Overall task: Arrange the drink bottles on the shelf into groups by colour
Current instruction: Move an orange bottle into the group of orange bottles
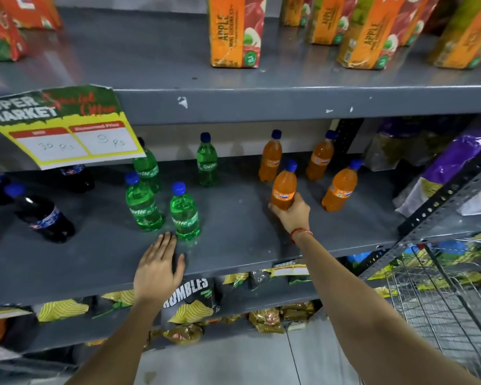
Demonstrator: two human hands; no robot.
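Orange is the colour in play: the right hand is clenched around the lower body of an orange bottle, which stands upright with its blue cap at twelve o'clock from the grip, the base at or just above the grey shelf; I cannot tell whether it is touching. Three more orange bottles ring it: one at eleven o'clock, one at one o'clock and one at three o'clock, all upright and apart from the held one. So the held bottle already sits inside its own colour group, and any setting-down needs only a short, vertical placement in the gap between those three, keeping the long axis upright so it does not knock the neighbour at three o'clock.

The left hand lies released, flat and palm down on the shelf's front edge, grasping nothing. From it, the nearest green bottle stands at one o'clock, just beside the fingertips, with a second at twelve, a third behind that, partly hidden by the price card, and a fourth well back at one o'clock. That far green one is the straggler, and I judge the left hand the nearer for it. Dark cola bottles stand at nine o'clock, well apart from the green ones.
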